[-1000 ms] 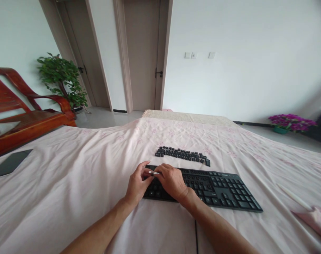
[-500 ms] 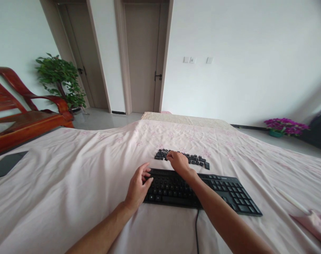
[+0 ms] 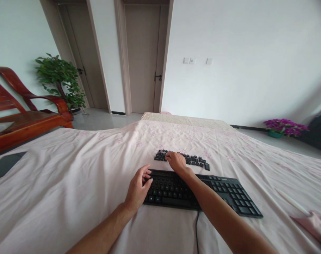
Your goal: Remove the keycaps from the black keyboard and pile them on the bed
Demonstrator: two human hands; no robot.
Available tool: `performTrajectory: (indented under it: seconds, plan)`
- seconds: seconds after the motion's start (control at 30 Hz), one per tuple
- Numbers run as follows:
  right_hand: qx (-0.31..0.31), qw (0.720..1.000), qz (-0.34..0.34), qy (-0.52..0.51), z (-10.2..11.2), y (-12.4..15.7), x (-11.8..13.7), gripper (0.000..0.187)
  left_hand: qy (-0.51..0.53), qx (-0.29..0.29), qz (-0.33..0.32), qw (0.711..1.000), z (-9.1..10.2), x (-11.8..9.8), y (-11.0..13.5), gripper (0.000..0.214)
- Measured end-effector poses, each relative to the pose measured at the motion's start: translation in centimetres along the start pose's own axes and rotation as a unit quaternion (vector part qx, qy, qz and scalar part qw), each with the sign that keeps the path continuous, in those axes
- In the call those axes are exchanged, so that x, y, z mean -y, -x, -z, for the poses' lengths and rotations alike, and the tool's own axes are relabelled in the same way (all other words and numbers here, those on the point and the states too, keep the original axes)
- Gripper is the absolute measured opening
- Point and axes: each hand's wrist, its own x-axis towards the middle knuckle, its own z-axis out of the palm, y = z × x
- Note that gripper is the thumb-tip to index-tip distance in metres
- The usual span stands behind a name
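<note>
A black keyboard [image 3: 223, 194] lies on a pink sheet [image 3: 70, 183], its cable running toward me. Behind it sits a row of loose black keycaps [image 3: 196, 161]. My left hand [image 3: 137, 188] rests at the keyboard's left end with its fingers curled loosely against the edge. My right hand [image 3: 176, 161] reaches over the keyboard to the left part of the keycap row, fingers bent down onto the caps. What its fingertips hold, if anything, is hidden.
A dark flat tablet-like object [image 3: 4, 165] lies at the sheet's left edge. A red wooden chair [image 3: 25, 116] and a potted plant [image 3: 60, 79] stand at the left, purple flowers [image 3: 284, 126] at the right. A pink cloth [image 3: 313, 224] lies at the right.
A second ago both hands were together over the keyboard's left end with a thin metal tool between them. My right hand has since moved forward to the keycap row and stays there.
</note>
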Motion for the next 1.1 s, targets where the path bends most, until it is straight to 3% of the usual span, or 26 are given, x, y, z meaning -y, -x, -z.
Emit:
performTrajectory:
  seconds: [0.67,0.83,0.9,0.97,1.03,1.1]
  plan:
    - [-0.013,1.000,-0.003,-0.015,0.2,0.3,0.1,0.022,-0.012,0.006,-0.006,1.000,0.0,-0.1,0.0,0.041]
    - [-0.036,0.999,-0.010,-0.030,1.2,0.8,0.5,0.037,-0.014,0.011,-0.010,1.000,0.0,0.0,0.1,0.040]
    - [-0.043,0.996,0.014,-0.072,2.2,1.4,0.7,0.050,-0.017,0.013,-0.014,1.000,0.0,0.0,0.1,0.040]
    - [-0.050,0.981,0.081,-0.167,3.3,2.3,1.0,0.060,-0.026,0.018,-0.024,0.999,0.1,-0.2,0.1,0.037]
    - [-0.055,0.966,0.148,-0.207,4.4,3.6,1.3,0.061,-0.039,0.030,-0.039,0.998,0.3,-0.5,0.1,0.032]
    - [-0.041,0.956,0.166,-0.240,5.1,5.1,1.7,0.058,-0.053,0.044,-0.055,0.996,0.4,-1.0,0.2,0.028]
